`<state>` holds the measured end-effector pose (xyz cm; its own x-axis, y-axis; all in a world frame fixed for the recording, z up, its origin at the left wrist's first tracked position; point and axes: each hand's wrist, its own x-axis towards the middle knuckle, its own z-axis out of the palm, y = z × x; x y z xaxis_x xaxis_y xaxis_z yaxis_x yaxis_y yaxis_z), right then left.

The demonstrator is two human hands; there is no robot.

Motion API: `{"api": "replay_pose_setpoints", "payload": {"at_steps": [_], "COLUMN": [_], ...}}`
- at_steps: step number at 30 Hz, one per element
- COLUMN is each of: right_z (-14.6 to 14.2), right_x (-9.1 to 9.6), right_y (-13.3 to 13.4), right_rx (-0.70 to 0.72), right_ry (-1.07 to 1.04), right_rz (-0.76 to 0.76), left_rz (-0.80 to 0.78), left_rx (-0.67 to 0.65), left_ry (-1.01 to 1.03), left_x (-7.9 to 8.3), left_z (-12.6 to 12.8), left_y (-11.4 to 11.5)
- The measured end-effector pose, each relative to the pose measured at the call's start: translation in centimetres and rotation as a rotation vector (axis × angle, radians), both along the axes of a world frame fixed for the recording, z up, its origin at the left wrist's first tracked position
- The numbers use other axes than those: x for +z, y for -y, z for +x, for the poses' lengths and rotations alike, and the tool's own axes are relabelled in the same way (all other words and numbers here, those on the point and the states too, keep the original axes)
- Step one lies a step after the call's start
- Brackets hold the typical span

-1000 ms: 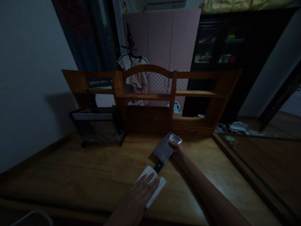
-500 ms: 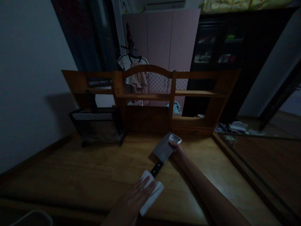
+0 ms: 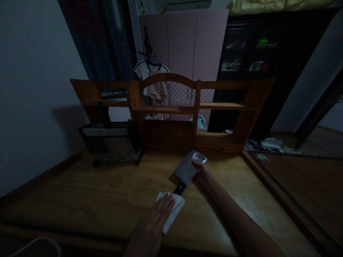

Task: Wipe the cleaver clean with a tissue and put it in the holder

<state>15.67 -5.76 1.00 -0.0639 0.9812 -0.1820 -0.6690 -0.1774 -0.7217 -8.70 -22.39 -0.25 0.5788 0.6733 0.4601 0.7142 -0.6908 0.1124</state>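
Observation:
A cleaver (image 3: 187, 167) with a broad metal blade and black riveted handle lies slantwise, its blade pointing away to the right. My right hand (image 3: 201, 171) pinches the far end of the blade, thumb on top and the other fingers partly hidden beneath. Around the lower handle is a white cloth (image 3: 174, 214), which covers the handle's end. My left hand (image 3: 159, 214) is closed over the cloth, its fingers together on top and the thumb hidden. Below the cleaver is the wooden tabletop (image 3: 120, 192).
A dark knife rack (image 3: 112, 142) with a black-handled knife (image 3: 105, 114) stands at the back left. A wooden shelf unit (image 3: 166, 110) runs along the table's far edge. A white cable (image 3: 40, 241) curves at the lower left, and a raised wooden edge (image 3: 278, 196) borders the right.
My left hand and the white cloth have slid a little up the handle, covering more of it. The right hand and the blade have stayed in place.

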Motion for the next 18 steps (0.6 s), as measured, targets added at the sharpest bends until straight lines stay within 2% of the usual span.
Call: {"api": "replay_pose_setpoints", "payload": {"at_steps": [4, 18], "right_z": [0.1, 0.1], "right_x": [-0.5, -0.8], "right_y": [-0.3, -0.4], "right_rx": [-0.007, 0.005], "right_ry": [-0.004, -0.025], "right_rz": [-0.004, -0.005], "left_rz": [-0.039, -0.045], "left_rx": [0.009, -0.045], "left_ry": [0.019, -0.009], "left_x": [-0.2, 1.6], "left_z": [0.2, -0.5], "left_y": [-0.2, -1.0]}}
